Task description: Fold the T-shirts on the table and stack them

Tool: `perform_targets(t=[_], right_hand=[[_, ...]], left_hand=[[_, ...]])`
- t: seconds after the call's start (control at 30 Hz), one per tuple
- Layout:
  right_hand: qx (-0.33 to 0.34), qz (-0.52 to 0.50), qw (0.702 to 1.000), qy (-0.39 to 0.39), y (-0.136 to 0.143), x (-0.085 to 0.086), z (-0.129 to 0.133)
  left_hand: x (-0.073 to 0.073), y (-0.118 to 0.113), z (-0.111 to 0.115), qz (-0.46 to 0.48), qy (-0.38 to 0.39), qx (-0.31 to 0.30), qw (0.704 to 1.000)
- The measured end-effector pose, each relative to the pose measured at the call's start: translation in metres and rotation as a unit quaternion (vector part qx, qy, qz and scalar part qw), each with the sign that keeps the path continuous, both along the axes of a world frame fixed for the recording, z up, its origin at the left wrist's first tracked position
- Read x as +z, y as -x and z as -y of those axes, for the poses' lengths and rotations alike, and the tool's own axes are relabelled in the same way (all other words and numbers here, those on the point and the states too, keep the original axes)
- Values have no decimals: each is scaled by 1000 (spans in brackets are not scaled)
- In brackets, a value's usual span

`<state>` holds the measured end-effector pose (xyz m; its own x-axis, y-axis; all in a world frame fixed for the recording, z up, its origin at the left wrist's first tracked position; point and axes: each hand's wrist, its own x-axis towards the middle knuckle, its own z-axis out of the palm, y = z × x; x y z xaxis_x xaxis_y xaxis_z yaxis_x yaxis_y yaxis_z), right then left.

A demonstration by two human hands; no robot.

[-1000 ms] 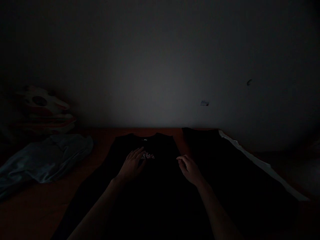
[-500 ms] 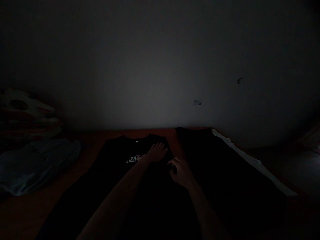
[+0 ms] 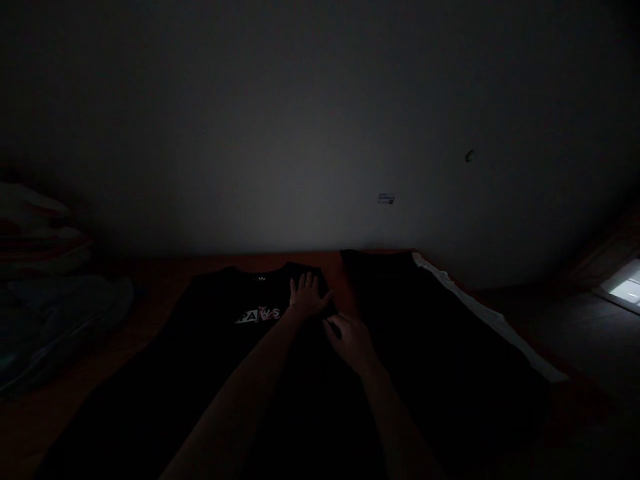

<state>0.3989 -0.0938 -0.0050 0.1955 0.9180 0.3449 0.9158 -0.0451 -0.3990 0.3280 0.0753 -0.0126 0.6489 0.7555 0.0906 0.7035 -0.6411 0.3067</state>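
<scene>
A black shirt (image 3: 200, 347) with a white and pink chest print lies spread out on a reddish-brown surface (image 3: 145, 267). My left hand (image 3: 306, 295) rests flat on the shirt near its right shoulder, fingers spread. Just to the right and nearer to me, my right hand (image 3: 350, 335) is at the shirt's right edge, thumb and fingertips brought together. Whether fabric is between them is too dark to tell. Beside it lies another black garment (image 3: 440, 340), with a white cloth (image 3: 480, 317) showing along its right edge.
Behind the surface rises a grey wall (image 3: 280, 133) with a small label (image 3: 386, 199) and a small hook-like object (image 3: 469, 156). At the left are a folded red and white textile (image 3: 40, 230) and a greyish cloth or bag (image 3: 60, 320). A bright patch (image 3: 627, 287) shows at far right.
The view has shifted slightly to the right. My left hand has spread its fingers and moved off the print, so more letters show. My right hand's fingertips have come closer together at the shirt's edge.
</scene>
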Motion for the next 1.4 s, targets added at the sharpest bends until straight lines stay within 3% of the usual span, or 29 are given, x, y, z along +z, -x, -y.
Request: perform_targets(t=[0.1, 0.2, 0.3, 0.4, 0.5, 0.6, 0.67, 0.8, 0.97, 1.13, 1.27, 1.4], right_hand=[[4, 21, 1000, -20, -2, -4, -1], [13, 39, 999, -35, -3, -5, -1], [17, 40, 998, -49, -3, -3, 1], [40, 27, 996, -69, 1, -2, 2], [76, 24, 996, -38, 7, -8, 0], [80, 61, 993, 58, 14, -18, -4], [70, 81, 989, 105, 16, -22, -5], [64, 84, 986, 132, 17, -22, -4], [61, 59, 994, 73, 19, -15, -3], [76, 43, 996, -14, 12, 6, 27], [102, -48, 991, 70, -6, 24, 75], [108, -75, 977, 169, -18, 29, 107]], left_hand=[[7, 12, -6, 38, -5, -30, 999], [17, 46, -11, 51, -25, -46, 997], [21, 111, -12, 65, -71, -63, 993], [13, 195, -7, 46, -125, -53, 990], [-3, 273, 4, -21, -133, 19, 991], [-16, 319, 18, -62, -123, 89, 986], [-18, 329, 27, -65, -117, 107, 985], [-9, 319, 33, -42, -82, 149, 985], [13, 319, 36, 73, -51, 126, 988], [33, 364, 69, 84, -79, 64, 991], [38, 411, 96, 48, -57, 122, 990], [36, 432, 97, 63, -7, 159, 985]])
